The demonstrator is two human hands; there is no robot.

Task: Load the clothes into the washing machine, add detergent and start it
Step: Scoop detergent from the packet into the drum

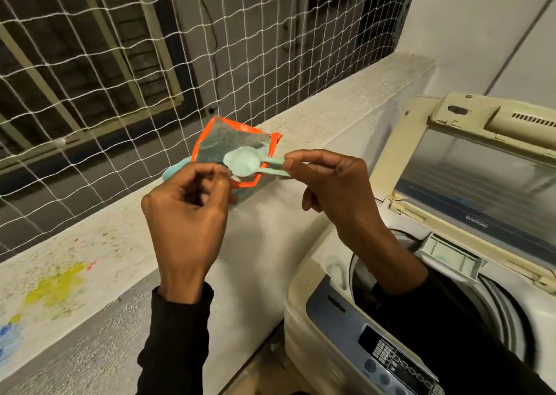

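Observation:
An orange-edged detergent pouch (228,142) stands open on the concrete ledge, its near edge pinched by my left hand (186,214). My right hand (334,187) pinches the handle of a pale green scoop (243,163) heaped with bluish powder, held just above the pouch mouth. At the lower right, the top-loading washing machine (316,304) has its lid (481,172) raised. Its drum (496,313) looks dark inside, and my right sleeve hides much of it. A small detergent drawer (448,253) sits at the drum's rim.
The concrete ledge (301,130) runs diagonally from lower left to upper right, with yellow and blue stains at the left. White netting (120,64) and a window grille rise behind it. The machine's control panel (388,355) faces me at the bottom right.

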